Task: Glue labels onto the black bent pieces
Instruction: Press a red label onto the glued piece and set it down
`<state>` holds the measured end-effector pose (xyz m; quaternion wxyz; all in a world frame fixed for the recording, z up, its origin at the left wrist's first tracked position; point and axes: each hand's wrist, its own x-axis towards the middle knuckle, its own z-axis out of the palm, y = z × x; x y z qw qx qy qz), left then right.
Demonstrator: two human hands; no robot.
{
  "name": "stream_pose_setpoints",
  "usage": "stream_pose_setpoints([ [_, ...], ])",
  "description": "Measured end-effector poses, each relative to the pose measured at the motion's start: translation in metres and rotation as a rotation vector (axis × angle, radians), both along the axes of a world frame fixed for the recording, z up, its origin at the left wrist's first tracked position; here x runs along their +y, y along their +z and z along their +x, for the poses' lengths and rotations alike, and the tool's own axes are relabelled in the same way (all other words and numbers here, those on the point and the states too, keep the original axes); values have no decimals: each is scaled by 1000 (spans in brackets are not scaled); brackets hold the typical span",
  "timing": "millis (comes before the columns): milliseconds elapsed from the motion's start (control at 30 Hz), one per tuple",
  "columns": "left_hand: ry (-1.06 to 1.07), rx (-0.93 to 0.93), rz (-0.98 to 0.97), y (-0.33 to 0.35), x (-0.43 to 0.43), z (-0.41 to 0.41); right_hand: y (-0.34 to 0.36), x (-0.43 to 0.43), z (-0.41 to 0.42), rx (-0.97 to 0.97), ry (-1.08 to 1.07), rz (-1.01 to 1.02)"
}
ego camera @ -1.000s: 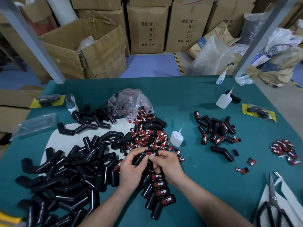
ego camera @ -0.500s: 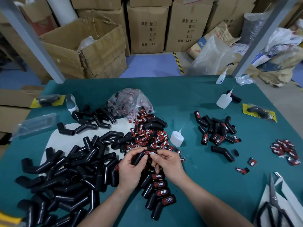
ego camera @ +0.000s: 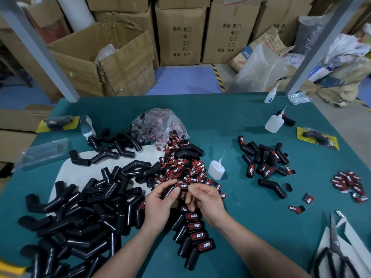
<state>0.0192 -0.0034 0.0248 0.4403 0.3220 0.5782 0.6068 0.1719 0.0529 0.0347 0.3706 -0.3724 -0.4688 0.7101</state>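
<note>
A teal desk (ego camera: pixel 241 121) carries a heap of black bent plastic tubes (ego camera: pixel 84 213) on the left and a pile of red-and-black labels (ego camera: pixel 180 165) at its middle. Above the near edge, the left hand (ego camera: pixel 158 207) has its grip closed round one black bent tube (ego camera: pixel 168 192) bearing a red "TAPER" label (ego camera: pixel 181 186). The right hand (ego camera: pixel 206 203) curls at the label's end, and I cannot tell whether its grip holds anything.

Your right hand (ego camera: pixel 204 203) has slid its thumb off the label (ego camera: pixel 181 186) to its right end, baring the word TAPER. Your left hand (ego camera: pixel 158 205) now sets its thumb at the label's lower left edge on the black bent piece (ego camera: pixel 167 192).
</note>
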Motion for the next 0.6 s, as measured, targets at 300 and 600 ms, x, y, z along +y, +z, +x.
stream_pose_setpoints([
  [300,-28,55,36,1,-2,4,2,-6,-1,-170,-77,153],
  [600,-53,208,267,6,-9,5,0,-8,1,-139,-16,195],
])
